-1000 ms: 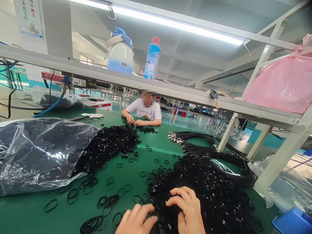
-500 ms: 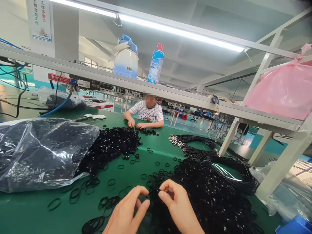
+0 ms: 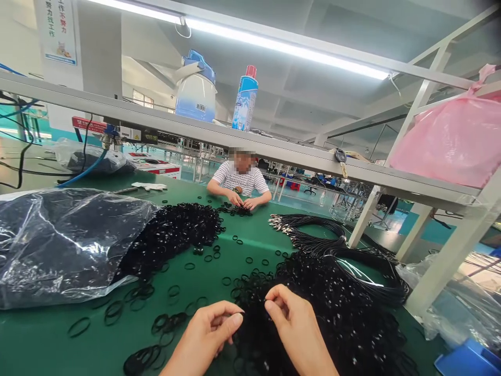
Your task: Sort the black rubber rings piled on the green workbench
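Observation:
My left hand (image 3: 207,331) and my right hand (image 3: 293,326) are raised side by side at the near edge of the green table (image 3: 47,344). Both pinch with thumb and forefinger at small black rubber rings from the big black ring pile (image 3: 336,308) just under and to the right of them. Exactly what each pinch holds is hard to make out against the black heap. Loose black rings (image 3: 164,324) lie scattered left of my left hand.
A clear plastic bag of black rings (image 3: 62,240) spills a second heap (image 3: 176,235) at left. Coiled black cables (image 3: 344,250) lie at right. A person in a striped shirt (image 3: 239,180) works opposite. Shelf (image 3: 274,151) overhead carries a spray can (image 3: 245,96); pink bag (image 3: 454,136) at right.
My hands have lifted off the pile and drawn together, changing from flat on the rings to pinching. The person opposite has moved both hands closer together over their rings.

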`<state>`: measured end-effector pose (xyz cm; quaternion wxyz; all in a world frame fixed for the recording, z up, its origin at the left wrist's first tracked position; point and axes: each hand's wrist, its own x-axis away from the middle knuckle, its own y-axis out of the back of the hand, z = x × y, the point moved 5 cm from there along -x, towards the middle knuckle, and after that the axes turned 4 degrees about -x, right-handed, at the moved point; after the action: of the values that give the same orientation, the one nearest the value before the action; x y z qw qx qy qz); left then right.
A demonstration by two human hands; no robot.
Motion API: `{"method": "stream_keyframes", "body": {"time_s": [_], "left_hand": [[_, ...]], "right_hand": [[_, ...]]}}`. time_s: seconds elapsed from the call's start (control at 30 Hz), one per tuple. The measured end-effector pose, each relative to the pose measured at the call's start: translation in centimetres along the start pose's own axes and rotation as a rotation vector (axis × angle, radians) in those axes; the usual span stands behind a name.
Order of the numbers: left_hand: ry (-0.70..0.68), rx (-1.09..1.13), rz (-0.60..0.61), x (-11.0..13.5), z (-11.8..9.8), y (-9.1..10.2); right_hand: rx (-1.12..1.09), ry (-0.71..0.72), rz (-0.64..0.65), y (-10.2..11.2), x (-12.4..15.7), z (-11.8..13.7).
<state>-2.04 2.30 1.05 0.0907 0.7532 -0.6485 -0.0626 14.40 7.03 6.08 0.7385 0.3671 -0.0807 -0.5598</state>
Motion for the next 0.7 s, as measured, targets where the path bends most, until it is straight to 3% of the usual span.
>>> {"method": "stream_keyframes", "body": {"time_s": [0.07,0.2,0.3,0.43,0.57,0.7], "left_hand": [[-0.003,-0.004,0.017,0.0,-0.2,-0.3],[-0.052,0.021,0.058,0.4,-1.1,-0.9],[-0.053,0.015,0.049,0.6,-1.0,-0.5],[-0.116,-0.223,-0.005,0.9,-0.6,0.5],[-0.178,-0.303,-0.029,1.1,-0.7,0.5],[-0.159,-0.312,0.009,1.3,-1.3,-0.3]], "right_hand": [[0.003,0.038,0.023,-0.2,0.2,0.6],[-0.271,-0.005,0.181,-2.1,0.5,1.2],[-0.285,-0.042,0.119,-2.2,0.3,0.5],[-0.19,-0.047,0.041,-1.7,0.2,-0.8],[-0.22,0.042,0.069,-2.1,0.4,-0.2],[-0.248,0.002,0.136,-3.0,0.6,0.6]]}}
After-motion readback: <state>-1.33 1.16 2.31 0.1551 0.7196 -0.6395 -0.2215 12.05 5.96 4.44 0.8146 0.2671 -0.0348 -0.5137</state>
